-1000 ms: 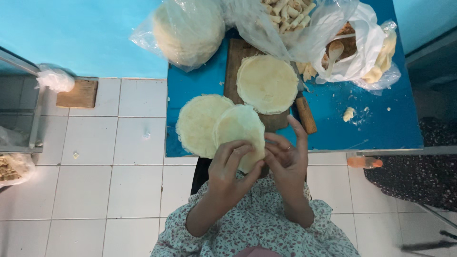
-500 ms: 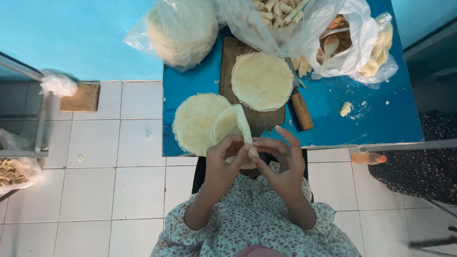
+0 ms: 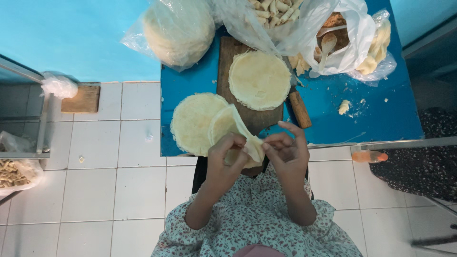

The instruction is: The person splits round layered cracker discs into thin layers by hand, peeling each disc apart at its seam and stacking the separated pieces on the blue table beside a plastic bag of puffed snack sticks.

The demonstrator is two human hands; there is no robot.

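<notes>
Wrapper: thin dough, matt, pale, limp, pinched by left hand and right hand. Stack and round: same floury matt dough. Board: dark worn wood. Table: smooth blue, slight sheen, crumbs. Bags: clear, crinkled glossy plastic. Spoon: pale smooth plastic. Floor: glazed white tile. Sleeves: printed soft cloth.
</notes>
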